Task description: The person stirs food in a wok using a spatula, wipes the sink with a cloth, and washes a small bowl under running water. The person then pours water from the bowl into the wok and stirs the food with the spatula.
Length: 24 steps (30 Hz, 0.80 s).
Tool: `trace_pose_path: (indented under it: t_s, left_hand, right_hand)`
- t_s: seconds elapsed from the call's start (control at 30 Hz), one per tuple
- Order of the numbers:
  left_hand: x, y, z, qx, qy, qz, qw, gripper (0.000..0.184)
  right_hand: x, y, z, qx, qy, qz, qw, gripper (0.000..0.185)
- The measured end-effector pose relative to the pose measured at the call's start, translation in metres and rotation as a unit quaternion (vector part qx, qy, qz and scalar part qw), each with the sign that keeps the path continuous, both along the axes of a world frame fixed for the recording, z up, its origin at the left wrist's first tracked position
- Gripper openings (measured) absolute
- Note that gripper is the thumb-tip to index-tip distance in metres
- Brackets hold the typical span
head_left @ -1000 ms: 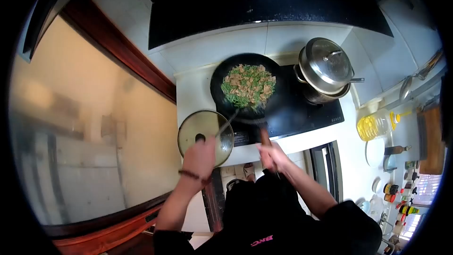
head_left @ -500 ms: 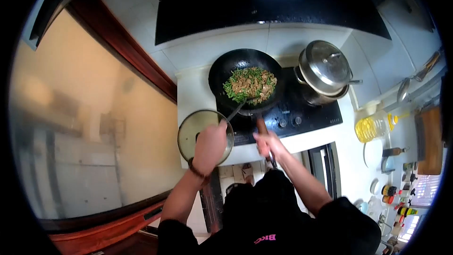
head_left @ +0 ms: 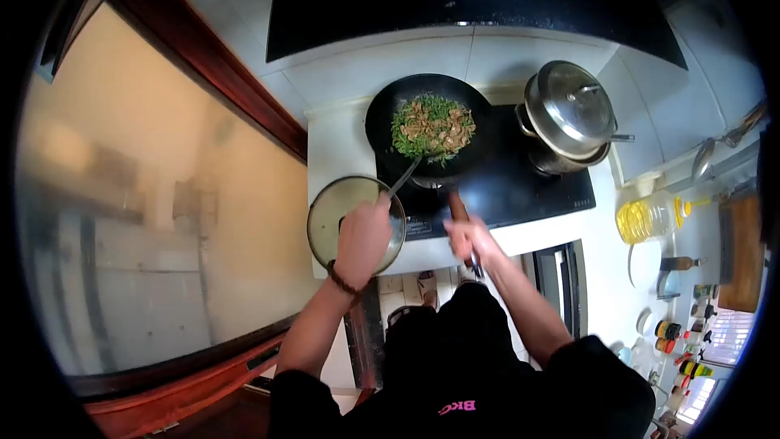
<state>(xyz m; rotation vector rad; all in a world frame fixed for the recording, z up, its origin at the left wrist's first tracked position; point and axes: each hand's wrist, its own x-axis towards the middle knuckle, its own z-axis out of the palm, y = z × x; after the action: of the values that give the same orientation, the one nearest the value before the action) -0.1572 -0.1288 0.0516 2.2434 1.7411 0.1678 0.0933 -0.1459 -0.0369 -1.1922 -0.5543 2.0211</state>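
Note:
The black wok (head_left: 386,106) stands on the left side of the hob, holding cut green vegetables with brown meat pieces (head_left: 435,126). My left hand (head_left: 364,236) is closed round the handle of a spatula (head_left: 404,177) that slants into the near side of the food, where its head is hidden. Below that hand, a glass lid (head_left: 325,203) with a metal rim lies at the counter's front left corner. My right hand (head_left: 471,241) grips the wok's wooden handle (head_left: 458,206), with the handle's end showing below my fingers.
On the right of the hob (head_left: 520,187) stands a lidded steel pot (head_left: 570,110). A yellow oil bottle (head_left: 638,221), plates and several jars line the right counter. A black range hood (head_left: 479,16) hangs above, and a glazed panel (head_left: 154,195) borders the left.
The view has tilted slightly, so the hob sits higher in it. The food has shifted within the wok, and the spatula's lower end is further left. Both hands keep their holds.

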Motion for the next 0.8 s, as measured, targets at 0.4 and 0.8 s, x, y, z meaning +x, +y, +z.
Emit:
trace_pose_path:
  t_s: [0.4, 0.8]
  left_hand:
    - [0.017, -0.009, 0.001, 0.010, -0.005, 0.005, 1.000, 0.026]
    - [0.034, -0.047, 0.005, 0.027, -0.002, 0.039, 0.999, 0.034]
  right_hand:
    - [0.011, -0.013, 0.006, -0.069, 0.078, 0.020, 0.994, 0.028]
    - [0.026, -0.033, 0.015, -0.085, 0.119, 0.003, 0.989, 0.019]
